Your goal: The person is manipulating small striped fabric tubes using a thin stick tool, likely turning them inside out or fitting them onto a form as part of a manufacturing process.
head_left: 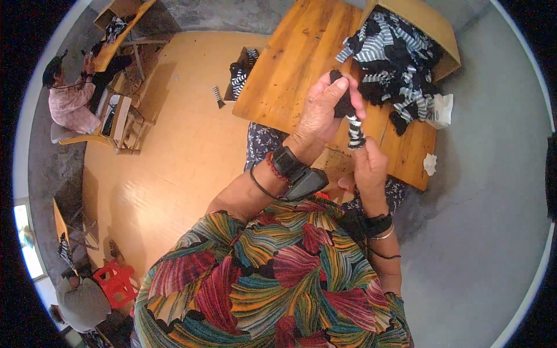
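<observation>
head | left grip (325, 110) pinched on soft black-and-white striped knit sock (353, 124) above wooden desk (290, 75) near edge | right grip (368, 165) clamped on sock's lower end | tangled heap of striped socks (394, 64) at desk's far right corner

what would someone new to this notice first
First the two hands raised mid-frame: the left hand and right hand stretch a black-and-white striped sock between them over the wooden table. Behind it, at the table's far right, a wooden box spills a heap of striped socks. Along the left edge, other people sit at their own tables.
</observation>
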Demonstrator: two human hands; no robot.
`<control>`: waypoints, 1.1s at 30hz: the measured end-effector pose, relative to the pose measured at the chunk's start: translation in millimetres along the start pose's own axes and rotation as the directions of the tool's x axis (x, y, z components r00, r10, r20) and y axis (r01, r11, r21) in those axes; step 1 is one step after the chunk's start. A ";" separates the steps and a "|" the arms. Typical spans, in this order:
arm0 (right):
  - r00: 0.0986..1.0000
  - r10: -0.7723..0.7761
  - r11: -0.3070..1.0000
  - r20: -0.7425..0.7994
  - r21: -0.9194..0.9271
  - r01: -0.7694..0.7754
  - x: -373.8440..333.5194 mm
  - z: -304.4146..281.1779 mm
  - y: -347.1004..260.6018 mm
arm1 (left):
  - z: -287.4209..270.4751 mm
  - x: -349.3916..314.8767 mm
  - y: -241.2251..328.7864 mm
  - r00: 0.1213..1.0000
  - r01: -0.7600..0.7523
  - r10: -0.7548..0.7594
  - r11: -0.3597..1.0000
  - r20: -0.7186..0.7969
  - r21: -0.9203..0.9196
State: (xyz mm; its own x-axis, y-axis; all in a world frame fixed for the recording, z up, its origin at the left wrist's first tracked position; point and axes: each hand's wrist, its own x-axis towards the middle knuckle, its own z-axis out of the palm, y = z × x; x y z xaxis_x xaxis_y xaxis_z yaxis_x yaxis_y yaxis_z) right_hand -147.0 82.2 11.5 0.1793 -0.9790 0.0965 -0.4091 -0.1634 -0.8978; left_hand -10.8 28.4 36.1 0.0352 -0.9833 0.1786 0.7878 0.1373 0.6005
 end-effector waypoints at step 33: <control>0.744 0.191 0.371 0.641 0.654 -0.659 -12.5 -17.4 0.5 | -19.9 -13.1 -12.9 0.995 0.074 -0.077 0.995 0.055 0.062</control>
State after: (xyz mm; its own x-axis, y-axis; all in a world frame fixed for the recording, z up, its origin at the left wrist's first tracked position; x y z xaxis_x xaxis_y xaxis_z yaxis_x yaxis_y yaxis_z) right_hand -165.0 92.2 17.3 0.6285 -0.6814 -0.3751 0.3152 0.6639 -0.6781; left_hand -9.1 37.1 10.5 -0.0598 -0.9829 0.1744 0.7487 0.0714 0.6590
